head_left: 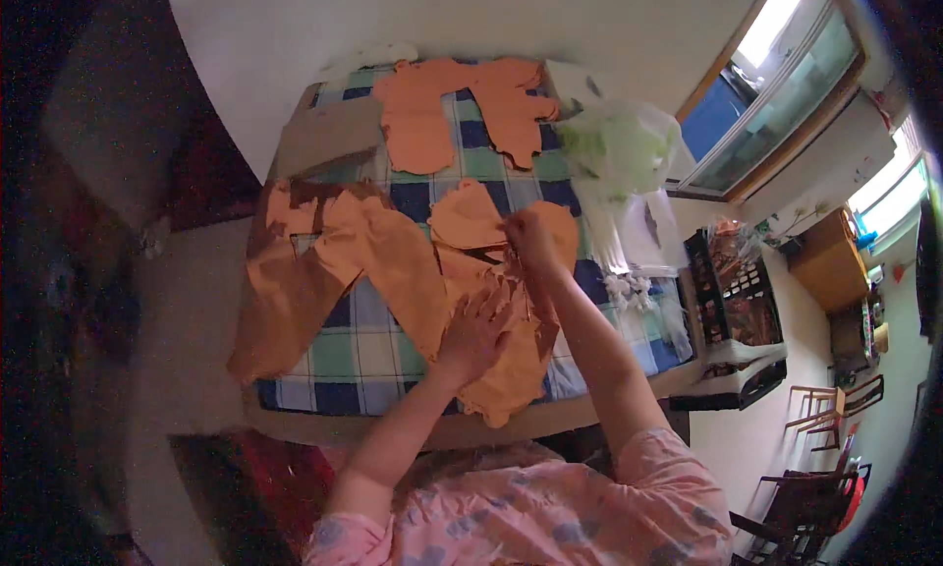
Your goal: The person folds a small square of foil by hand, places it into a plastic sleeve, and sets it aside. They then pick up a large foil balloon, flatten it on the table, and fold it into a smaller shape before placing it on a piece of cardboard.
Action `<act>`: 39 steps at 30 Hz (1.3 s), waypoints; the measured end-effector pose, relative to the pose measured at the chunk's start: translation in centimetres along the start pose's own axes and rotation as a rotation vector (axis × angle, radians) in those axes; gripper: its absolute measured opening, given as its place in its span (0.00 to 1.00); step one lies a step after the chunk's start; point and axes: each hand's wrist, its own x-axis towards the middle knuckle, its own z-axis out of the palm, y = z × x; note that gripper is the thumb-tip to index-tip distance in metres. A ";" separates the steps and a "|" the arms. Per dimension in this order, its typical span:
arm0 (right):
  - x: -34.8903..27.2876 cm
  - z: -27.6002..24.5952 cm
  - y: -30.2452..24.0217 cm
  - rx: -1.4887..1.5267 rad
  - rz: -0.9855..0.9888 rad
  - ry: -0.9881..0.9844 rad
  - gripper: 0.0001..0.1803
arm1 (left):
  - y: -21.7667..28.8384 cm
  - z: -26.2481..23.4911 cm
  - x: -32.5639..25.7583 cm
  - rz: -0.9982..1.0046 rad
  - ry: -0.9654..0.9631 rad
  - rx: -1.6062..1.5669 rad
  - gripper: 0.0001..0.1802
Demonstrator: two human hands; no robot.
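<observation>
Orange pieces (393, 261): matt cloth. Checked table cover (363, 355): soft woven cloth. Black crate (732, 315): plastic.

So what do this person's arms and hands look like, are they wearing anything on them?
Both forearms are bare, with no gloves, and no rings or watch that I can make out. The left hand and right hand come out of short pink sleeves printed with a bluish-grey pattern.
</observation>
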 end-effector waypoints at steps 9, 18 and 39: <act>-5.1 -1.1 -2.9 -0.073 -0.149 0.012 0.15 | -0.4 0.3 -0.4 -0.017 0.056 -0.037 0.26; -4.7 0.8 -0.2 0.186 0.266 -0.022 0.06 | -0.2 -0.2 -0.3 -0.027 0.034 -0.041 0.25; -6.7 0.0 -1.7 -0.128 -0.142 0.028 0.18 | -3.3 -1.8 8.2 -0.074 0.287 -0.136 0.23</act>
